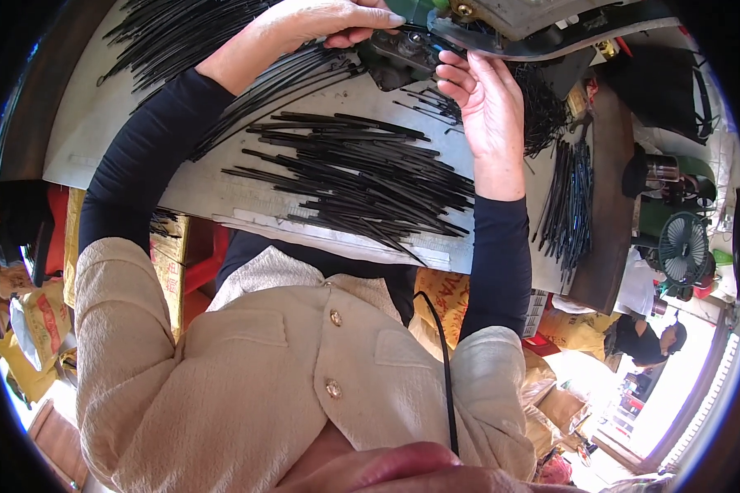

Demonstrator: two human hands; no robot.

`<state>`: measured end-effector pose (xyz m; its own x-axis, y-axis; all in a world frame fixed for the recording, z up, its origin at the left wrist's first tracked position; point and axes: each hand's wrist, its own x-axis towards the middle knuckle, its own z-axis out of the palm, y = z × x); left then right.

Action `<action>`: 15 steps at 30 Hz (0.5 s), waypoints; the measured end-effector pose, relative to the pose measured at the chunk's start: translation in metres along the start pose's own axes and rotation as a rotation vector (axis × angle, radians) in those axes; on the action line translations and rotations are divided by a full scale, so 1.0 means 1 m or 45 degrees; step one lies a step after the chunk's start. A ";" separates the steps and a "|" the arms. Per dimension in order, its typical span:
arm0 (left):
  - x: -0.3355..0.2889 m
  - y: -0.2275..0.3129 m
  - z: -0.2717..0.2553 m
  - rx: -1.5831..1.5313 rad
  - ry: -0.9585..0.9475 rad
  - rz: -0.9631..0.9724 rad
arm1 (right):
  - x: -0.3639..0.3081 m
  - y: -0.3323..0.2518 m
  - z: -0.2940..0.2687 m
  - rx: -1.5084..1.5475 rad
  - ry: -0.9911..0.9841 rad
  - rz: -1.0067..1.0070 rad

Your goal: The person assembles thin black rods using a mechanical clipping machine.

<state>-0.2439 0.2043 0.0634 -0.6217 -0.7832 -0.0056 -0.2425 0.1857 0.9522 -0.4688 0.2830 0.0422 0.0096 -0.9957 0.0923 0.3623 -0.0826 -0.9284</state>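
My left hand [345, 18] reaches to the machine at the top of the view, thumb and fingers pinched on a thin black rod [413, 29]. My right hand [492, 97], palm turned up, has its fingertips closed at the rod's other end, partly hidden under the machine's rim. The machine [510, 23] has a grey metal body with green parts, and a dark metal block [399, 53] sits below the rod. Between my forearms, a loose pile of black rods [353, 168] lies on the pale worktable [193, 197].
Longer black rods [177, 37] are heaped at the far left. A black tangle [543, 111] lies beyond my right wrist, and another rod bundle [569, 201] sits at the table's right. Farther right are a fan [684, 248] and another person [645, 338]. Yellow bags [45, 329] stand at lower left.
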 end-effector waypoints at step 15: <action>0.002 0.003 0.003 0.016 0.011 -0.044 | 0.001 -0.001 -0.003 0.004 0.008 0.006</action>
<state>-0.2479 0.2053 0.0650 -0.6062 -0.7945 -0.0358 -0.2730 0.1656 0.9476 -0.4722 0.2818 0.0421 0.0055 -0.9963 0.0858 0.3655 -0.0778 -0.9275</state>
